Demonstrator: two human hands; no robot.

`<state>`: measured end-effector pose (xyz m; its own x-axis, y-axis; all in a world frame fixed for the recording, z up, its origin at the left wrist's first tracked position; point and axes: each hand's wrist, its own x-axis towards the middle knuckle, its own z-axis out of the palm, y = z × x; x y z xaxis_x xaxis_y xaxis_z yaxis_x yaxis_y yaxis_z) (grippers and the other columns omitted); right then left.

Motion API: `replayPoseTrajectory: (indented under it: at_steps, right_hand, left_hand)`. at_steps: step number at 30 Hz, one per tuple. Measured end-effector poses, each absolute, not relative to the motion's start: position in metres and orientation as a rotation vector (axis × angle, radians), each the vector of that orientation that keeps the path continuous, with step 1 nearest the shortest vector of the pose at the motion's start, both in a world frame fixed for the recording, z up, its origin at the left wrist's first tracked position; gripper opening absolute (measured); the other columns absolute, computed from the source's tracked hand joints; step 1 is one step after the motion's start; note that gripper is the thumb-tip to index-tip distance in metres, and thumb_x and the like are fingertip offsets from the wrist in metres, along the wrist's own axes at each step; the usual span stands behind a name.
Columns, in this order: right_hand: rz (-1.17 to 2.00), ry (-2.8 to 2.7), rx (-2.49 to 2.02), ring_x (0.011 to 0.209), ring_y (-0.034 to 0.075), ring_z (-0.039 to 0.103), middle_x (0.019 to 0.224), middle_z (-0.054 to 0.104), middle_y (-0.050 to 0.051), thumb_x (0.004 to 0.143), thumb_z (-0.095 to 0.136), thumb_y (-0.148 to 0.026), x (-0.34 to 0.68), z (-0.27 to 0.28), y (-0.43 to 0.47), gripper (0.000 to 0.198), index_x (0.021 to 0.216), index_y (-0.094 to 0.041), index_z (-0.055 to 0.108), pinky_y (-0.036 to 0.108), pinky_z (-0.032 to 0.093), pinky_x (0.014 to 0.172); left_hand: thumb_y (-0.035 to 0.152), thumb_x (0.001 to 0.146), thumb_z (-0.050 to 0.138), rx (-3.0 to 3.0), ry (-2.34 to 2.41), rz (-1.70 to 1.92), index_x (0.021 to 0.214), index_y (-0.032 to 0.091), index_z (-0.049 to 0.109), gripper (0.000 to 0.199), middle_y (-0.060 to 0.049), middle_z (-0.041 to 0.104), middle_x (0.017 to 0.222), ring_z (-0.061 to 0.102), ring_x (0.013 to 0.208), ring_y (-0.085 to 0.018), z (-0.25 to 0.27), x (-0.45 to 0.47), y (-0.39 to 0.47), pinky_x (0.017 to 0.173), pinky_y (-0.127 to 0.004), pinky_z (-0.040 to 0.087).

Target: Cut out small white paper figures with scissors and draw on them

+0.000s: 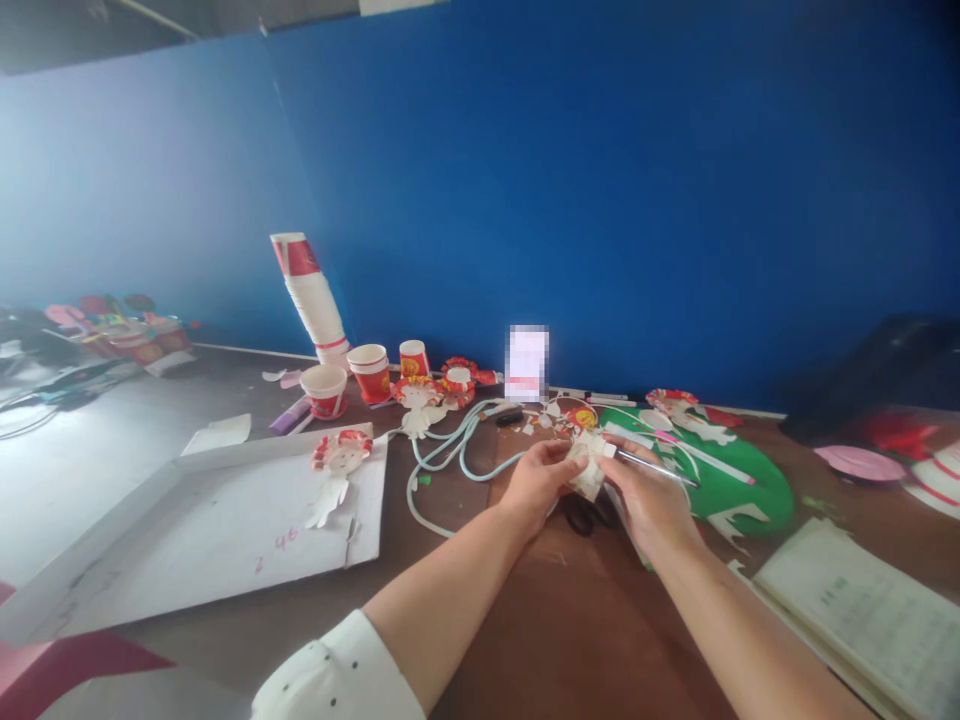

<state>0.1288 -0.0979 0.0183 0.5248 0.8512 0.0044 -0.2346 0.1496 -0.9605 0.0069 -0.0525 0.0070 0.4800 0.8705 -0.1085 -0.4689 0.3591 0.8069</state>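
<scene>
My left hand [538, 482] is closed on a small pale paper cutout [589, 470], held above the table. A slim silver pen [654, 466] lies in my right hand [651, 498], slanting out over its back, and the fingers there are closed at the cutout's right edge. What is on the cutout is too small to make out. Just under my hands are black scissors handles [579, 518], partly hidden. A red and yellow piece of paper cup [582, 418] sits right behind the cutout.
Paper cups stand at the wall in a tall leaning stack [319, 310]; a lit phone [526, 362] leans there too. A white box lid [225, 530] bears a paper-cup figure [342, 455]. Pale blue cable [469, 445], a green sheet [757, 480] and an open book [862, 600] flank my arms.
</scene>
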Motion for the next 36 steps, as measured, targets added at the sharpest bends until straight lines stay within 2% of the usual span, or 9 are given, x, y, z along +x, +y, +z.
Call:
replayPoseTrajectory:
  at_steps: [2, 6, 15, 17, 20, 23, 28, 33, 36]
  right_hand:
    - [0.902, -0.717, -1.207, 0.068, 0.019, 0.069, 0.076, 0.073, -0.001, 0.061, 0.08, -0.028, 0.131, 0.016, -0.098, 0.045, 0.102, -0.022, 0.063, 0.028, 0.053, 0.062]
    - [0.943, -0.842, -1.304, 0.063, 0.017, 0.065, 0.074, 0.072, -0.002, 0.064, 0.077, -0.027, 0.129, 0.017, -0.101, 0.04, 0.101, -0.022, 0.062, 0.026, 0.048, 0.057]
    - [0.909, -1.027, -1.371, 0.066, 0.018, 0.066, 0.076, 0.072, 0.001, 0.066, 0.075, -0.033, 0.124, 0.025, -0.104, 0.039, 0.099, -0.02, 0.061, 0.028, 0.05, 0.059]
    - [0.796, -1.109, -1.411, 0.068, 0.02, 0.067, 0.078, 0.072, 0.003, 0.068, 0.073, -0.038, 0.126, 0.024, -0.103, 0.037, 0.098, -0.02, 0.061, 0.031, 0.051, 0.061]
    - [0.412, -1.206, -1.515, 0.076, 0.022, 0.068, 0.086, 0.072, 0.006, 0.078, 0.064, -0.042, 0.13, 0.024, -0.103, 0.029, 0.097, -0.02, 0.063, 0.035, 0.053, 0.071]
    - [0.089, -1.26, -1.483, 0.083, 0.021, 0.069, 0.095, 0.072, 0.008, 0.088, 0.054, -0.04, 0.132, 0.027, -0.107, 0.027, 0.105, -0.02, 0.063, 0.037, 0.053, 0.079]
    - [-0.279, -1.463, -1.358, 0.096, 0.023, 0.066, 0.101, 0.071, 0.009, 0.091, 0.053, -0.034, 0.127, 0.036, -0.116, 0.022, 0.102, -0.019, 0.066, 0.037, 0.051, 0.088]
    - [-0.342, -1.534, -1.354, 0.082, 0.02, 0.07, 0.09, 0.073, 0.008, 0.091, 0.054, -0.03, 0.123, 0.036, -0.117, 0.02, 0.101, -0.017, 0.065, 0.031, 0.054, 0.079]
    - [-0.361, -1.545, -1.369, 0.081, 0.02, 0.07, 0.089, 0.074, 0.008, 0.091, 0.053, -0.03, 0.123, 0.034, -0.115, 0.02, 0.099, -0.017, 0.066, 0.031, 0.055, 0.079]
  left_hand:
    - [0.034, 0.053, 0.086, 0.81, 0.56, 0.921, 0.099, 0.011, 0.063, 0.056, -0.011, 0.067, 0.09, 0.064, 0.074, -0.018, 0.009, 0.004, -0.051, 0.07, -0.031, 0.049]
    - [0.039, 0.053, 0.085, 0.857, 0.614, 0.862, 0.083, 0.008, 0.064, 0.047, -0.008, 0.065, 0.07, 0.06, 0.058, -0.016, 0.011, 0.0, -0.049, 0.06, -0.03, 0.046]
    - [0.041, 0.045, 0.088, 0.875, 0.735, 0.89, 0.07, 0.01, 0.062, 0.048, -0.006, 0.062, 0.061, 0.057, 0.052, -0.014, 0.007, 0.001, -0.043, 0.054, -0.027, 0.043]
    - [0.042, 0.044, 0.088, 0.853, 0.734, 0.909, 0.069, 0.01, 0.061, 0.049, -0.005, 0.061, 0.059, 0.056, 0.05, -0.013, 0.007, 0.001, -0.042, 0.051, -0.027, 0.043]
    - [0.043, 0.045, 0.087, 0.823, 0.716, 0.931, 0.071, 0.01, 0.062, 0.049, -0.005, 0.061, 0.059, 0.055, 0.048, -0.013, 0.008, 0.0, -0.042, 0.049, -0.027, 0.043]
    - [0.042, 0.045, 0.086, 0.787, 0.724, 0.938, 0.073, 0.009, 0.063, 0.049, -0.006, 0.062, 0.06, 0.056, 0.05, -0.015, 0.009, -0.001, -0.041, 0.049, -0.028, 0.046]
    - [0.041, 0.047, 0.085, 0.761, 0.696, 0.93, 0.075, 0.009, 0.065, 0.048, -0.008, 0.064, 0.065, 0.058, 0.053, -0.016, 0.01, -0.002, -0.041, 0.049, -0.03, 0.049]
    - [0.043, 0.049, 0.084, 0.783, 0.702, 0.92, 0.077, 0.009, 0.066, 0.048, -0.008, 0.064, 0.065, 0.058, 0.053, -0.016, 0.011, -0.003, -0.041, 0.049, -0.03, 0.048]
    - [0.043, 0.05, 0.084, 0.792, 0.702, 0.924, 0.077, 0.009, 0.065, 0.047, -0.008, 0.065, 0.065, 0.058, 0.053, -0.016, 0.012, -0.004, -0.042, 0.051, -0.029, 0.047]
